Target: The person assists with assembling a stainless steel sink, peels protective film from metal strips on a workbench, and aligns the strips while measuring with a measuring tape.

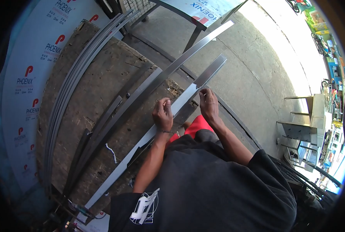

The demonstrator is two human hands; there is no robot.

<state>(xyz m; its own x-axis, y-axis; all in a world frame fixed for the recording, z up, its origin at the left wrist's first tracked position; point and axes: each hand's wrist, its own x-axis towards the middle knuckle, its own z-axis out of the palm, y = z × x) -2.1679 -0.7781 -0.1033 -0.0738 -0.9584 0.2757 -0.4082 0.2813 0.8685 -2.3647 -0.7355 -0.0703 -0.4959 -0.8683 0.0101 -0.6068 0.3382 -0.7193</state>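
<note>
So the worker's got both bare hands out over a long metal strip [143,140] that cuts diagonally from the lower left of the frame up past the centre. Most of it has a whitish film [185,97] on it, with a ragged end just above the centre of the frame; past that, the tip is bare shiny metal.

Left hand [163,114] is near the middle of the frame, fingers curled in towards the thumb, right at the edge of the strip. Can't tell if it's gripping anything. Right hand [209,104] is a bit further right, fingertips bunched up close to that ragged end. Can't tell if there's film pinched in there either. There's a dark bracelet [167,131] on the left wrist.

Just left of the strip, a bare metal bar [157,81] runs roughly alongside it, its tip reaching the top centre-right. Some shorter dark bars [106,116] lie left of that, and a bundle of long strips [64,91] curves down the left side. It's all lying over a scruffy wooden bench [110,62], plus a little white scrap [111,152] at lower left. PHOENIX-printed sheeting [15,100] fills the far left, and a table [203,7] with similar printing sits at top centre.
</note>
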